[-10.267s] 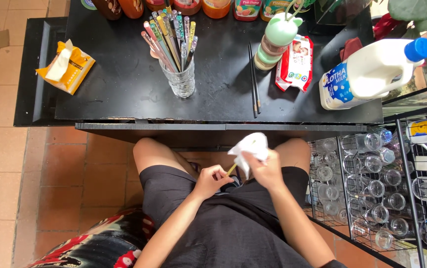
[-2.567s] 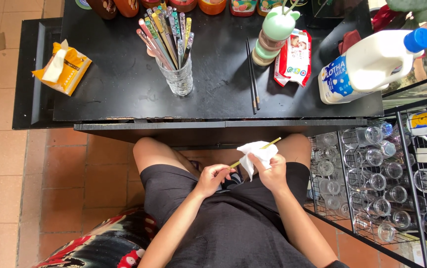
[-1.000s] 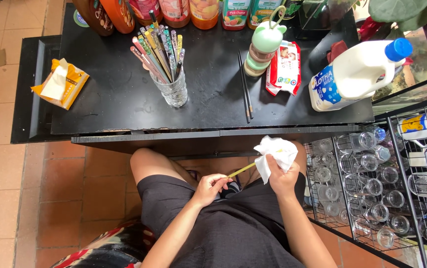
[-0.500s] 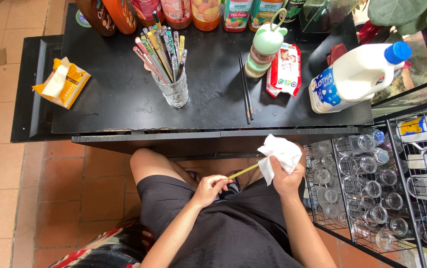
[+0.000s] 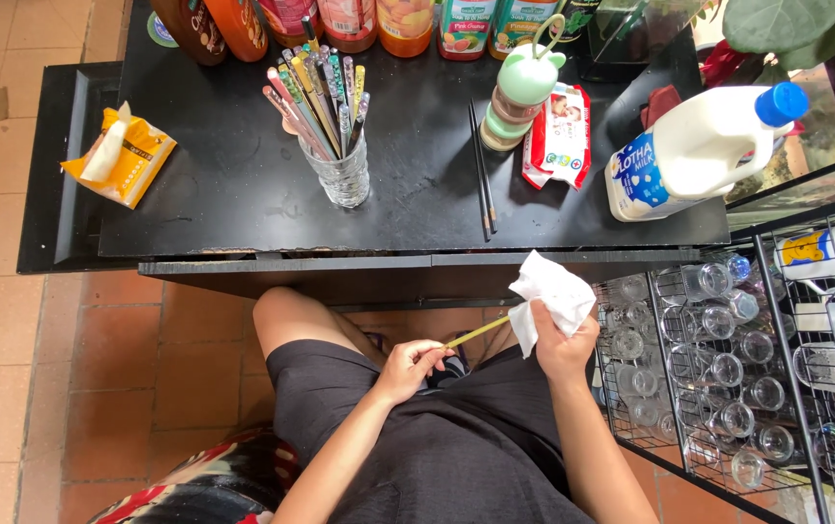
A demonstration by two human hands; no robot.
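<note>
Cloth (image 5: 553,296) now higher, near black table (image 5: 243,194)

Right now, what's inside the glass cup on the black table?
The glass cup holds many colourful chopsticks standing up, fanned out. Their lower tips are hard to see through the glass.

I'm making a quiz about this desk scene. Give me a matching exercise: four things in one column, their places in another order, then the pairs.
Things:
1. yellow chopstick
2. white wipe
3. black chopsticks
4. glass of chopsticks

Places:
A. lying flat on the black table
B. pinched in the left hand
C. standing on the table
D. held in the right hand

Pairs: 1-B, 2-D, 3-A, 4-C
</note>
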